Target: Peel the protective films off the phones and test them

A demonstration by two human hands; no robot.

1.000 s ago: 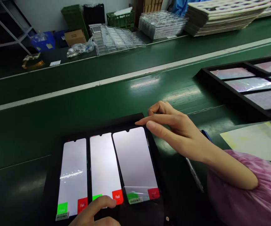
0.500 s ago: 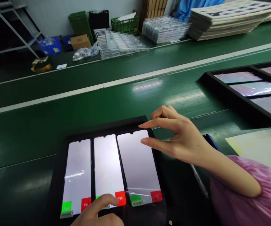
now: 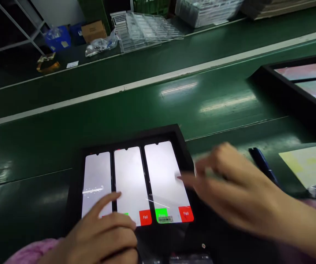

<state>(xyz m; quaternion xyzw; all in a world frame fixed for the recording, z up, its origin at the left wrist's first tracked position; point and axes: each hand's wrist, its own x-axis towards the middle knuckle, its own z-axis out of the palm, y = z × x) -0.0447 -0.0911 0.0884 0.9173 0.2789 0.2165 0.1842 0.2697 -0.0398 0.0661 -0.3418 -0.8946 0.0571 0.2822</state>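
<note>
Three smartphones (image 3: 130, 176) lie side by side, screens lit pale grey, in a black tray (image 3: 130, 136) on the green desk (image 3: 174, 110). The left hand (image 3: 97, 234) covers the lower ends of the left and middle phones, fingers loosely curled, gripping nothing. The right hand (image 3: 234, 187) is blurred just beside the right phone, one fingertip over its screen; I cannot tell whether its fingers are apart or together. A dark pen (image 3: 262, 163) lies beyond it, near a sheet of paper (image 3: 308, 165).
</note>
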